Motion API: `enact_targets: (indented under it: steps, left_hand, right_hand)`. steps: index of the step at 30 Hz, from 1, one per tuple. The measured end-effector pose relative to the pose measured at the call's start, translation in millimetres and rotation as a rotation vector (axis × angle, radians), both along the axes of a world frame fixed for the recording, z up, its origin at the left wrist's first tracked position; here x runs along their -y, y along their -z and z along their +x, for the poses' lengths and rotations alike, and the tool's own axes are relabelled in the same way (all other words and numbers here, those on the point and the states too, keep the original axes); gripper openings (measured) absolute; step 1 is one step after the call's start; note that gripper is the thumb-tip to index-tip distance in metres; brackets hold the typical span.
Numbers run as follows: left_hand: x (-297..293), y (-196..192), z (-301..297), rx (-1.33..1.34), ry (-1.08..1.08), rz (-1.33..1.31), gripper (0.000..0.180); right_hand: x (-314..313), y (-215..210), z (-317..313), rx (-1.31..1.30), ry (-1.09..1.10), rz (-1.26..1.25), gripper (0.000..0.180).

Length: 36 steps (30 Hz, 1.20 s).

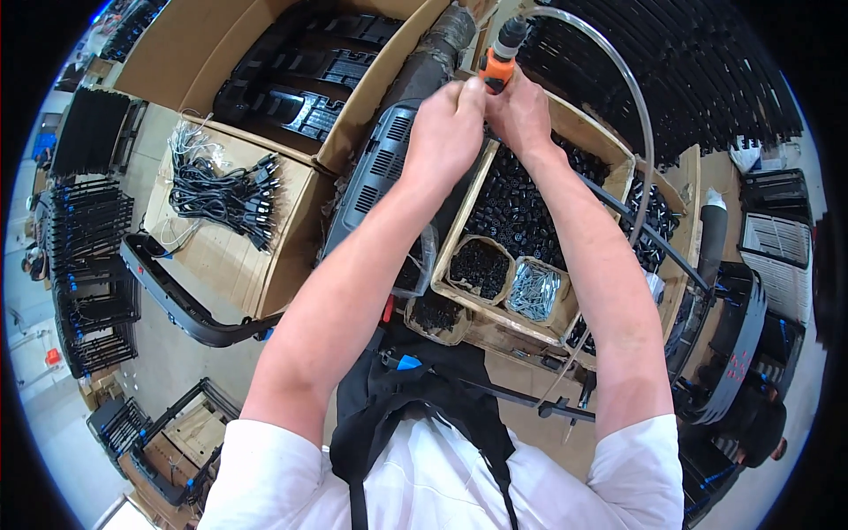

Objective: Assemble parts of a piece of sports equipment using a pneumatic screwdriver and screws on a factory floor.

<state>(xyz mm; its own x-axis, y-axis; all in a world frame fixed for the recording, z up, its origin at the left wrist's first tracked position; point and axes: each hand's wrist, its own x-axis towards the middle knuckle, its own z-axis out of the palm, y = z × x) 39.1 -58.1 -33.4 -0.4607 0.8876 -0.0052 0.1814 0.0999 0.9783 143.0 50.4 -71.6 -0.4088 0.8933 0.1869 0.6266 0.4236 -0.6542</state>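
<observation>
My right hand [523,115] is wrapped round an orange-and-black power screwdriver [500,67] at the top middle. A clear hose [632,84] arcs from the tool's far end down to the right. My left hand [449,128] is closed right beside the tool, thumb toward it; what its fingers hold, if anything, is hidden. Under and left of that hand lies a long dark-grey plastic housing [375,163] with slotted vents. Below my right hand and forearm stands a wooden parts box [452,231] full of small black plastic parts [512,203].
Small tubs hold black pieces [480,268] and silver screws [533,290]. At left, a cardboard box [243,274] bears bundled black cables [225,190]; an open carton [194,53] of black panels stands behind. Racks of black frames [93,265] line the left. A person [760,415] is at right.
</observation>
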Motion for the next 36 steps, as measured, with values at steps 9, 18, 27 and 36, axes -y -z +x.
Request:
enact_targets:
  steps: [9,18,27,36]
  left_hand:
    - [223.7,147.0,48.5,0.603,0.557,-0.999,0.023]
    - [230.3,274.2,66.9,-0.130,0.756,-1.115,0.050]
    - [153.3,76.0,10.5,-0.472,1.124,-0.725,0.037]
    - [-32.2,104.5,-45.9,-0.802,0.363,-0.082,0.031]
  right_hand:
    - [2.1,-4.9,9.7,-0.073,-0.014,-0.009,0.051]
    - [-4.1,-7.4,-3.9,-0.141,-0.018,-0.107,0.050]
    - [-12.2,5.9,12.6,-0.278,0.048,-0.167,0.048]
    - [-1.8,8.9,7.9,-0.378,0.029,-0.167,0.043]
